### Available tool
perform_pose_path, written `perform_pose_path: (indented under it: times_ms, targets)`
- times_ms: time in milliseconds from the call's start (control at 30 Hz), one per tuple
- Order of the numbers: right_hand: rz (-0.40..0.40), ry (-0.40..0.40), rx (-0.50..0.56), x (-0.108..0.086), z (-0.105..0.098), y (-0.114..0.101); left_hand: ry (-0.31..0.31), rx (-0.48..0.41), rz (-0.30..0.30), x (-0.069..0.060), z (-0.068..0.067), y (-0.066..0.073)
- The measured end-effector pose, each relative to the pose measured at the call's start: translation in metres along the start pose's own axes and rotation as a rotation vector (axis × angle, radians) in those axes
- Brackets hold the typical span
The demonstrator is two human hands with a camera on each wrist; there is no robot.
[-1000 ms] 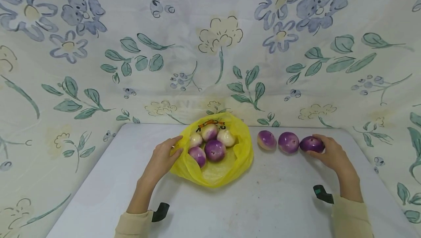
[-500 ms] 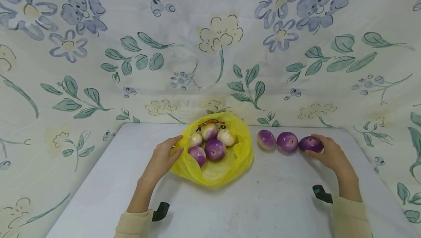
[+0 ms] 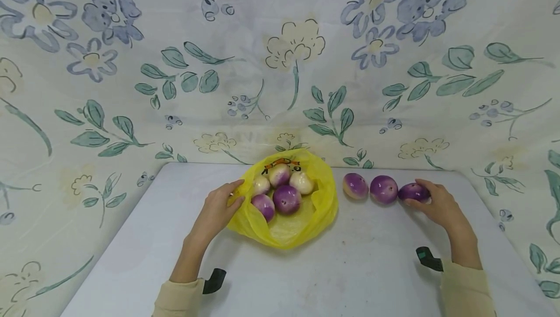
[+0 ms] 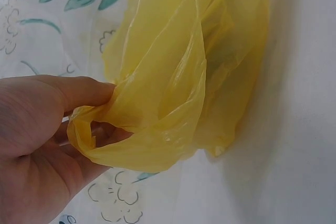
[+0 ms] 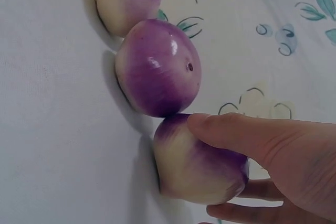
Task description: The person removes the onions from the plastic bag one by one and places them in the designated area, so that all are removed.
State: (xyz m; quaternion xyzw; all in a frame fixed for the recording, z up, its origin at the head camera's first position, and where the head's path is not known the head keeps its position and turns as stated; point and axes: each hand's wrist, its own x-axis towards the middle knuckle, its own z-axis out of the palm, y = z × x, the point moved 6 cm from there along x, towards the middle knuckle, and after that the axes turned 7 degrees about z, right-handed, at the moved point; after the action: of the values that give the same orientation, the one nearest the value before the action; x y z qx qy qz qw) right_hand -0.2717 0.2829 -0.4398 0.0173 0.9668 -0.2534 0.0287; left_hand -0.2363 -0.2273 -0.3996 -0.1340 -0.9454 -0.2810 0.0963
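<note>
My left hand (image 3: 218, 205) pinches the left rim of a yellow plastic bag (image 3: 323, 205), thumb on one side and fingers on the other; the left wrist view shows the bag's handle loop (image 4: 131, 156) around the fingers. Inside the open bag lie several purple-and-white turnips (image 3: 286, 200). On the right, my right hand (image 3: 442, 205) holds a turnip (image 5: 199, 166) between thumb and fingers at the end of a row. That turnip touches or nearly touches the middle turnip (image 5: 158, 69), and a third turnip (image 3: 355, 186) lies on the row's left end, nearest the bag.
A white tabletop (image 3: 350, 268) carries everything, with its far edge just behind the bag and the row. A floral cloth (image 3: 245, 64) hangs behind and around the table. Black wrist-camera mounts (image 3: 214, 281) stick out by both sleeves.
</note>
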Motion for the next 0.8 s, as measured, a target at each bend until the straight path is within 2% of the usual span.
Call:
perform_pose_path:
  times_ms: [267, 800]
  targets:
    - [0.021, -0.012, 0.002, -0.001, -0.0035, -0.0003, 0.004, 0.012, 0.011, 0.0008, -0.0024, 0.0038]
    - [0.047, 0.0, 0.005, -0.0004, -0.0085, -0.0008, 0.003, 0.017, 0.011, 0.0005, -0.0013, 0.0014]
